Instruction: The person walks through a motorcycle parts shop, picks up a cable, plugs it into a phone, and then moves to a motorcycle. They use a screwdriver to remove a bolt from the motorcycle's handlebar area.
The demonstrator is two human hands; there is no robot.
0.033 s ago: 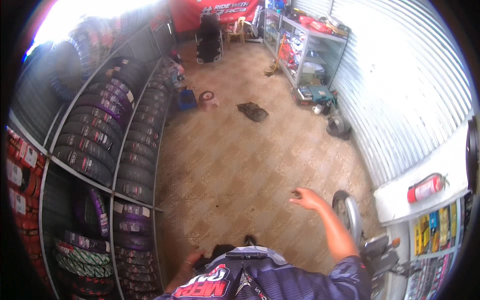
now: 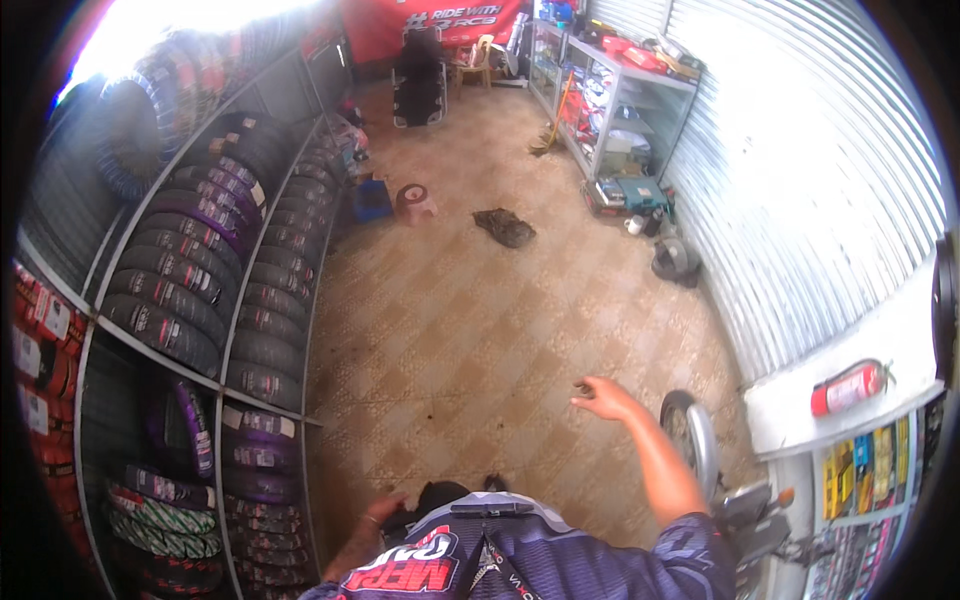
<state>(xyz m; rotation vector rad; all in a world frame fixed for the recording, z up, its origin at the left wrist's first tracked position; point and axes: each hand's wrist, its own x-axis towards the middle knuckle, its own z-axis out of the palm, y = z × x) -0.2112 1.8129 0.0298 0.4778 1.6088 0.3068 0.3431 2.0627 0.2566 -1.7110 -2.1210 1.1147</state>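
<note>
My right hand (image 2: 602,399) is held out over the tiled floor at the right. Its fingers are curled together around a small dark thing (image 2: 582,390) at the fingertips, too small to make out. Close by the right forearm stands a wheel with a silver fender (image 2: 699,440), part of a motorcycle. My left hand (image 2: 386,507) hangs low at the left, beside my dark trouser leg. It touches nothing that I can see, and its fingers are too blurred to read.
A rack of tires (image 2: 165,330) runs along the left. Ahead on the floor lie a dark crumpled cloth (image 2: 505,228), a small round stool (image 2: 415,203) and a blue bin (image 2: 374,201). A glass display case (image 2: 625,110), a helmet (image 2: 676,258) and a fire extinguisher (image 2: 848,388) are on the right.
Both hands have shifted very slightly: the right a little to the left, the left a little forward. A dark foot shows slightly differently below. The surroundings are otherwise the same.
</note>
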